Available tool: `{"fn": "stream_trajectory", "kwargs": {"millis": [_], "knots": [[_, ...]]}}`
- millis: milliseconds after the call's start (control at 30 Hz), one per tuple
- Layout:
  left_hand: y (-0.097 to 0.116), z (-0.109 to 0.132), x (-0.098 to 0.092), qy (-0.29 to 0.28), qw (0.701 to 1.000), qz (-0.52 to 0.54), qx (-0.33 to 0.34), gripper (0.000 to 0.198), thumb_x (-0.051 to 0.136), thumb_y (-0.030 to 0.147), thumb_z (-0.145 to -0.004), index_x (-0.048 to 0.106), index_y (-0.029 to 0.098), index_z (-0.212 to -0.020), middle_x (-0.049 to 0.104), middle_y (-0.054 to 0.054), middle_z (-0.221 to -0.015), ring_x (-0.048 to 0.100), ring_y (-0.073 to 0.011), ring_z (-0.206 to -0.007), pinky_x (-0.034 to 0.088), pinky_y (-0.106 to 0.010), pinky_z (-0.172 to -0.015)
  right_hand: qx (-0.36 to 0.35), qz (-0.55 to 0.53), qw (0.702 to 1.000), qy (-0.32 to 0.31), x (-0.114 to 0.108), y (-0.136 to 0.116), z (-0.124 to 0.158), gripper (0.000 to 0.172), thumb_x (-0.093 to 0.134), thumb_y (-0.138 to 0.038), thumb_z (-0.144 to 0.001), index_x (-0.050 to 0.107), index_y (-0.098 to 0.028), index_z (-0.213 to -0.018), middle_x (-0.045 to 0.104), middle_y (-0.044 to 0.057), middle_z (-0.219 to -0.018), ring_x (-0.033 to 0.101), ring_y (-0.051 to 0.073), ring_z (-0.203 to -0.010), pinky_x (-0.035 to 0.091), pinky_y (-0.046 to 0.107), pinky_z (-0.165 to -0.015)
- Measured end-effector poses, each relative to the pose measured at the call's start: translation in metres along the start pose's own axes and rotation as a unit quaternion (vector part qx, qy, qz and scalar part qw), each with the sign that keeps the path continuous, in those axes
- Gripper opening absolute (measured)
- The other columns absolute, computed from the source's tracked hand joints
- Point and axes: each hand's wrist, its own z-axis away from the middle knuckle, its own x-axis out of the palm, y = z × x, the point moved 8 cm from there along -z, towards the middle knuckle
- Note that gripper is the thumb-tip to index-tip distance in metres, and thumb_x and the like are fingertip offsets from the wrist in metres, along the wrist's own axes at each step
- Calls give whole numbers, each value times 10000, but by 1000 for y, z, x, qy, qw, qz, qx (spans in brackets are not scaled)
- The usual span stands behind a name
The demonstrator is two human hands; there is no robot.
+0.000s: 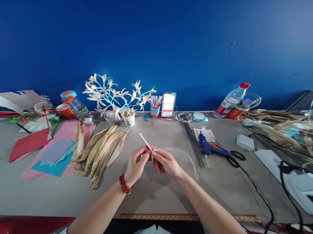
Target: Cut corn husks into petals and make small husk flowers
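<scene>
My left hand [136, 165], a red bead bracelet [125, 184] at its wrist, pinches a thin pale stick [144, 140] near its lower end. The fingertips of my right hand [168, 163] close on that same end from the other side. From there the stick slants up and to the left, its far tip free above the table. Whether it is wood or rolled husk I cannot tell. Left of my hands lie dried corn husks [101, 150]. Behind them, pale husk flowers on blue stems [112, 93] stand in small white cups [128, 118].
A blue glue gun [213, 148], black-handled scissors [236, 159] and a bundle of thin wires [195, 147] lie to the right. Coloured paper [55, 156] covers the left. Along the blue wall stand a pen cup [155, 110], a phone [168, 105] and a bottle [230, 102].
</scene>
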Motion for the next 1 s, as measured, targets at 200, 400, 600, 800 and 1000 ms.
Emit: {"fn": "stream_trajectory", "kwargs": {"millis": [200,400,600,800,1000], "knots": [[2,6,-2,17,998,-54,2,267,509,370,-933,614,178,-781,573,5,-678,537,-131,-654,436,-235,-655,-85,156,972,153,-50,2,-3,530,455,-456,-941,561,-151,-1362,457,-57,-512,411,86,-429,345,202,-450],[-1,6,-5,26,999,-30,-7,260,519,376,-933,626,180,-798,587,2,-669,567,-142,-695,450,-254,-727,-123,101,938,309,-98,-31,11,668,464,-493,-925,416,-93,-1458,443,-83,-440,343,81,-374,285,186,-393],[-8,1,-2,12,1000,14,-25,268,529,389,-924,621,169,-803,579,2,-685,537,-132,-682,442,-236,-683,-3,-16,1000,23,-15,-13,1,750,494,-533,-917,296,-123,-1513,476,-83,-413,335,72,-321,175,168,-348],[-7,2,3,-6,1000,5,-19,246,519,364,-925,627,162,-835,587,-5,-699,533,-133,-681,453,-232,-668,-51,71,995,51,-12,0,-1,560,498,-529,-919,594,-145,-1317,520,-27,-576,418,77,-429,318,189,-408],[-3,6,3,6,999,-40,-13,253,514,362,-935,623,171,-811,581,6,-691,537,-126,-666,428,-222,-665,-87,165,962,199,-69,3,-5,510,445,-443,-942,584,-144,-1332,437,-65,-456,397,90,-405,329,196,-437]]}}
